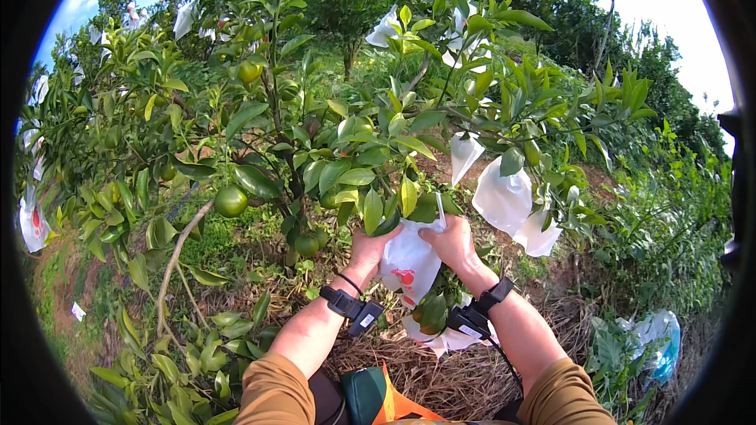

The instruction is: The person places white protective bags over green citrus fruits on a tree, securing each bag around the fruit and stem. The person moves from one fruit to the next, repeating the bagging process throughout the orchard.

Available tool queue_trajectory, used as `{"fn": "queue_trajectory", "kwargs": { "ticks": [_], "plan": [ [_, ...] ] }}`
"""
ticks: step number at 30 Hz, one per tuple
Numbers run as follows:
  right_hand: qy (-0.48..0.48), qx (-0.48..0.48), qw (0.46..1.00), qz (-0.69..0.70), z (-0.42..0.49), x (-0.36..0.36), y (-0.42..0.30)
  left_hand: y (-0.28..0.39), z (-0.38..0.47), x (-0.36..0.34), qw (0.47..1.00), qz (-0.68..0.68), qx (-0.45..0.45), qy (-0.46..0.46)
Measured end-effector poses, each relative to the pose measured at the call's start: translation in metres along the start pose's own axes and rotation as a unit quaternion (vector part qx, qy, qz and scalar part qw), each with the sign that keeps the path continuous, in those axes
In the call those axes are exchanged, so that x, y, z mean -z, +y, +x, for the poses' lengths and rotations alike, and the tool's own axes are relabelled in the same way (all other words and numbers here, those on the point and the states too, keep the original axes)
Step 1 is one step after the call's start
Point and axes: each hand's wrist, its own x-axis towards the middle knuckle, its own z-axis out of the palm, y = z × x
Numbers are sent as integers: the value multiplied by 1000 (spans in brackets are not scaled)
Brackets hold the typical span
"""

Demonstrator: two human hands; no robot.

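A white paper fruit bag [409, 261] with red print hangs under the leaves of a citrus tree, straight in front of me. My left hand [367, 249] grips its upper left edge, and my right hand [453, 243] pinches the upper right side with the thumb across the front. A thin white strip [440, 210] sticks up from the bag's mouth beside my right thumb. Leaves cover part of the mouth, and whatever the bag contains is hidden. Just below it are dark green leaves [433, 311] and more white bags [444, 339], partly behind my right wrist.
Bare green fruit [231, 200] hangs to the left near a bent branch [177, 254]. Other white bags [504, 195] hang at the right. Dry straw [407, 369] covers the ground. A green and orange bag [369, 395] is at my lap; a plastic bag [658, 342] lies at right.
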Motion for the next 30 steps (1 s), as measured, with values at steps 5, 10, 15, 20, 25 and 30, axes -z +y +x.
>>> {"fn": "queue_trajectory", "kwargs": {
  "ticks": [5, 10, 15, 20, 25, 30],
  "plan": [
    [-21, -36, 999, -13, -6, 6, -8, 0, -1, -1, 1000, 13, 22, 12],
    [-61, -79, 995, -24, -25, 20, -28, 0, -1, 3, 1000, 17, 11, -7],
    [31, 70, 955, -286, -46, 5, -52, -5, 0, 7, 1000, 22, 18, -12],
    [50, 295, 872, -388, -54, -28, -67, -6, -2, 12, 999, 23, -14, -29],
    [64, 150, 962, -219, -58, -30, -60, -2, -3, 14, 999, 38, -2, -15],
    [43, 13, 979, -200, -51, -34, -47, -3, 0, 16, 1000, 25, 8, -15]
  ]
}}
